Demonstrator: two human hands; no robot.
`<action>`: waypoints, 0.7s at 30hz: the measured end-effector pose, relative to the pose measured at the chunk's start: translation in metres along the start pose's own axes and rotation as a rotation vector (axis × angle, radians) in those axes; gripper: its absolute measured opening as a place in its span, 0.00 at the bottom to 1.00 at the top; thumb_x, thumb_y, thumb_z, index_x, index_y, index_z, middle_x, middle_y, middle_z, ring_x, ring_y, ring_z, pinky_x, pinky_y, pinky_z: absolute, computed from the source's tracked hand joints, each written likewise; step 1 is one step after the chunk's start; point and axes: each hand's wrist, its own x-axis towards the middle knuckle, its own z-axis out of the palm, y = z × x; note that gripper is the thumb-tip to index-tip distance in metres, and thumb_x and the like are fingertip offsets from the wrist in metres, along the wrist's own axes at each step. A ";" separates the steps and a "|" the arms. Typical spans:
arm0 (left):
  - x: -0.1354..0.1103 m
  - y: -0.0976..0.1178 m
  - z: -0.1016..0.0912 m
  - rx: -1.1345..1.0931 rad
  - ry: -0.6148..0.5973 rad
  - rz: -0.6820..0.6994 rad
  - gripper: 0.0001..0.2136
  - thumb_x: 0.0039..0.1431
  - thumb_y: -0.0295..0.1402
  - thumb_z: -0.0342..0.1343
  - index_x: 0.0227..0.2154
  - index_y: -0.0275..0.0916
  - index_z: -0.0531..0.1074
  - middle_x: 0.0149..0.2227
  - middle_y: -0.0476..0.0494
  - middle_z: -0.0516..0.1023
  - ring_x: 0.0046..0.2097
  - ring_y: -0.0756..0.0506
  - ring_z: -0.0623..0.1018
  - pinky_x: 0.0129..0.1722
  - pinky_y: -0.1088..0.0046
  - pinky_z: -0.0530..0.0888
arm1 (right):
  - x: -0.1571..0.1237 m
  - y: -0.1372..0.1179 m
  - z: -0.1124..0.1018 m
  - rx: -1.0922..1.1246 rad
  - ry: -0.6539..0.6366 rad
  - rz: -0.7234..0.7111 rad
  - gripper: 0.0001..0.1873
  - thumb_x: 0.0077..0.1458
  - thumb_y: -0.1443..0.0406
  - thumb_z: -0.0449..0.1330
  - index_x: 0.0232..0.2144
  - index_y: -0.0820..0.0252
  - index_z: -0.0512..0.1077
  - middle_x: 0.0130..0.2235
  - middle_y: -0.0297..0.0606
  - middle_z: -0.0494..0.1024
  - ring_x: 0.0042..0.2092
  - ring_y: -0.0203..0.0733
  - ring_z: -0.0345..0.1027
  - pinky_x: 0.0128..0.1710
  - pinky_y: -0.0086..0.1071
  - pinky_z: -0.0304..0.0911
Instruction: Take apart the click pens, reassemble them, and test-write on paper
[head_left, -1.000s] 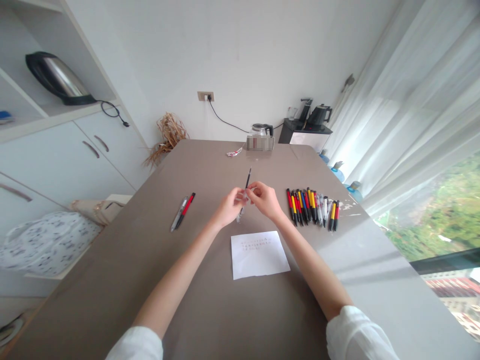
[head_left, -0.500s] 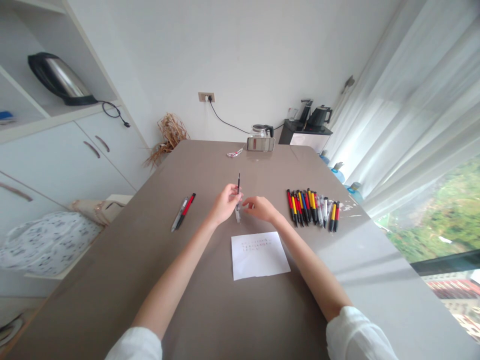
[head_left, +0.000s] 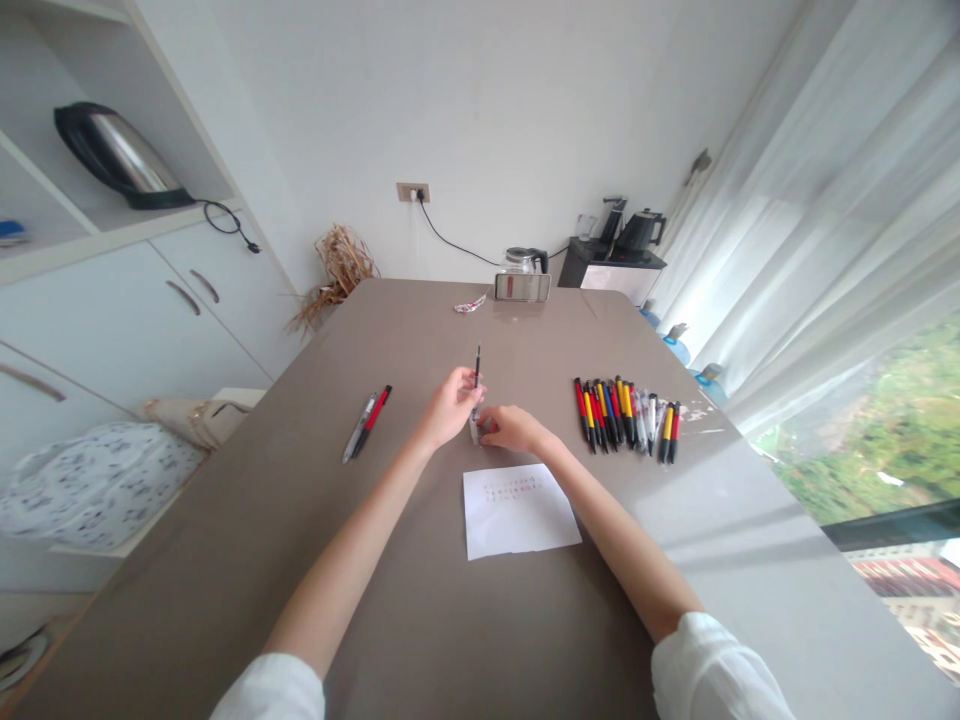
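My left hand (head_left: pixel 452 406) is closed in a pinch around a thin dark pen refill (head_left: pixel 478 366), its tip pointing up and away from me. Just below it, a clear pen barrel (head_left: pixel 474 432) shows between the two hands. My right hand (head_left: pixel 514 430) has its thumb and fingertips closed at the barrel's right side; the fingers partly hide the contact. Nearer me lies a white sheet of paper (head_left: pixel 520 525) with several short lines of small writing.
On the left lie a clear pen (head_left: pixel 360 428) and a red and black pen (head_left: pixel 373 420). A row of several coloured pens (head_left: pixel 615 413) is on the right. A phone (head_left: pixel 523 288) leans before a glass pot (head_left: pixel 517 260) at the table's (head_left: pixel 337 560) far edge.
My right hand has moved slightly left and down, bringing its fingertips to the clear barrel. My left hand keeps the refill in nearly the same spot.
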 end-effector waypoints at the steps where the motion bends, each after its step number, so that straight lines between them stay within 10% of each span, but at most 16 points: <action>1: 0.000 0.000 0.000 -0.003 -0.003 -0.001 0.11 0.51 0.35 0.50 0.37 0.37 0.62 0.36 0.43 0.71 0.34 0.51 0.73 0.38 0.69 0.70 | 0.000 -0.001 0.000 -0.001 0.000 0.003 0.17 0.45 0.59 0.56 0.40 0.55 0.68 0.31 0.32 0.73 0.31 0.35 0.65 0.27 0.25 0.52; 21: 0.001 -0.004 0.001 0.006 -0.030 -0.007 0.11 0.52 0.36 0.49 0.38 0.38 0.62 0.36 0.42 0.71 0.35 0.50 0.74 0.38 0.67 0.70 | 0.001 -0.004 0.005 -0.030 0.015 0.030 0.12 0.46 0.63 0.54 0.35 0.58 0.70 0.31 0.36 0.74 0.31 0.37 0.65 0.28 0.25 0.53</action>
